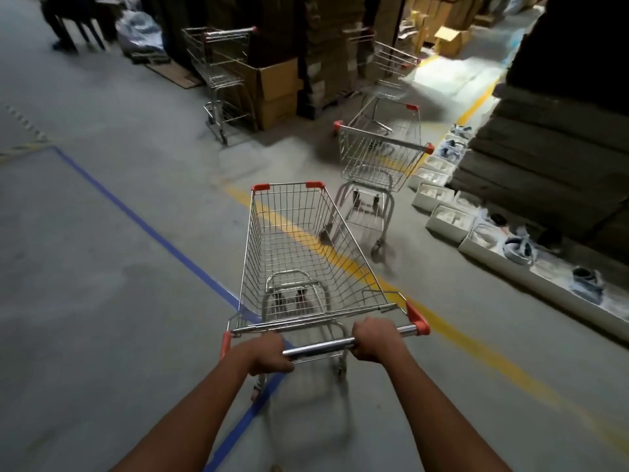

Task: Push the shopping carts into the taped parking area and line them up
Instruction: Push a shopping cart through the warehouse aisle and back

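Observation:
A wire shopping cart with orange corner caps stands right in front of me. My left hand and my right hand both grip its chrome handle bar. The cart straddles the blue tape line that marks the parking area on the grey floor to my left, and a yellow floor line runs under it. A second empty cart stands ahead to the right. A third cart is parked farther back by cardboard boxes, and another one stands at the back right.
Stacked cardboard boxes and dark pallets line the back. White open boxes with shoes sit in a row along the right side beside a tall dark stack. A person's legs show at the far left.

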`<control>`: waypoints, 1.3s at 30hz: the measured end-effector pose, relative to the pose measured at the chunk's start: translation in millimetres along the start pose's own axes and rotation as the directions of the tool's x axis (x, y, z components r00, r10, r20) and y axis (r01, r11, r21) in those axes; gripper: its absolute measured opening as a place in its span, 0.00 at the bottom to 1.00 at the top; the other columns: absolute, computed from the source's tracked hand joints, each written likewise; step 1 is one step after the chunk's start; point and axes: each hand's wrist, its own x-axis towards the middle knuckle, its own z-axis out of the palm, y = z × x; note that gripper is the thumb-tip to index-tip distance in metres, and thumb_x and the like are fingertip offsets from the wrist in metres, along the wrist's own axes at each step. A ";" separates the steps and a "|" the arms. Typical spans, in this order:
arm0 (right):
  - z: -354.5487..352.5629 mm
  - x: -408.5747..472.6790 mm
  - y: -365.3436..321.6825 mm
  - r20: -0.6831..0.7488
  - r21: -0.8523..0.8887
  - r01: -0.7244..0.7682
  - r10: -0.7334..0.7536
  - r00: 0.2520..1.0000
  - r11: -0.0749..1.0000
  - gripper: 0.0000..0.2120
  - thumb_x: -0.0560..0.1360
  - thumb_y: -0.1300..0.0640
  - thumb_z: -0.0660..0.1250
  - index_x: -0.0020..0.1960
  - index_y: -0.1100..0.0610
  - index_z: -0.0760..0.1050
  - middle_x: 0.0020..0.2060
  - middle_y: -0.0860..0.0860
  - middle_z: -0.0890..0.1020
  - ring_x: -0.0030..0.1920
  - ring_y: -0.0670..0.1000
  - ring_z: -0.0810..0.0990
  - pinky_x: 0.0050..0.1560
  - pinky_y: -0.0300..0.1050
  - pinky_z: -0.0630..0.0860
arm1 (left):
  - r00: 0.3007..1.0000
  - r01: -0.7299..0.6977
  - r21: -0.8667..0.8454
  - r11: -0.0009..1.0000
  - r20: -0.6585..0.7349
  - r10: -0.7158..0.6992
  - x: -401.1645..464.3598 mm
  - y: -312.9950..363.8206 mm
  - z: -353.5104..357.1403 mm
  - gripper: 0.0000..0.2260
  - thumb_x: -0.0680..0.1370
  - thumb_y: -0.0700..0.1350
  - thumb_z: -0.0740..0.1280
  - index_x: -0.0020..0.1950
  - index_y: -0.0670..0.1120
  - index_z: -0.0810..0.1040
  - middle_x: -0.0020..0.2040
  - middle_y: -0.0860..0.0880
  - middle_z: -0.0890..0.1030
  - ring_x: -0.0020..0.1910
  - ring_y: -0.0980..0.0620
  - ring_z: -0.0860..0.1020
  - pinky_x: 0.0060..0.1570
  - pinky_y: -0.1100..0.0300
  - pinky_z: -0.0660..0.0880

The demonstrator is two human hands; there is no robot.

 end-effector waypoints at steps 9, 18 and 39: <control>-27.3 103.4 82.1 -0.055 -0.060 0.279 -0.282 0.958 0.958 0.13 0.75 0.44 0.62 0.49 0.52 0.78 0.45 0.53 0.84 0.46 0.58 0.83 0.44 0.49 0.78 | 0.972 0.197 -0.168 0.966 -0.096 -0.214 65.1 28.4 -37.4 0.10 0.74 0.52 0.69 0.48 0.47 0.80 0.45 0.48 0.82 0.38 0.57 0.78 0.36 0.65 0.72; -56.3 212.3 143.8 -0.102 -0.127 0.528 -0.541 0.835 0.840 0.14 0.77 0.45 0.62 0.48 0.55 0.80 0.43 0.54 0.85 0.44 0.59 0.84 0.44 0.48 0.77 | 0.855 0.389 -0.291 0.874 -0.238 -0.460 113.4 73.1 -72.5 0.13 0.74 0.56 0.70 0.36 0.53 0.69 0.38 0.55 0.73 0.36 0.56 0.73 0.38 0.59 0.67; -157.2 454.0 159.1 0.066 -0.269 0.876 -0.900 0.432 0.400 0.13 0.77 0.47 0.62 0.50 0.55 0.79 0.44 0.54 0.83 0.43 0.57 0.82 0.40 0.45 0.70 | 0.595 0.595 -0.634 0.495 -0.068 -0.801 217.1 86.0 -172.6 0.20 0.61 0.67 0.61 0.34 0.51 0.70 0.34 0.55 0.70 0.44 0.45 0.81 0.59 0.29 0.71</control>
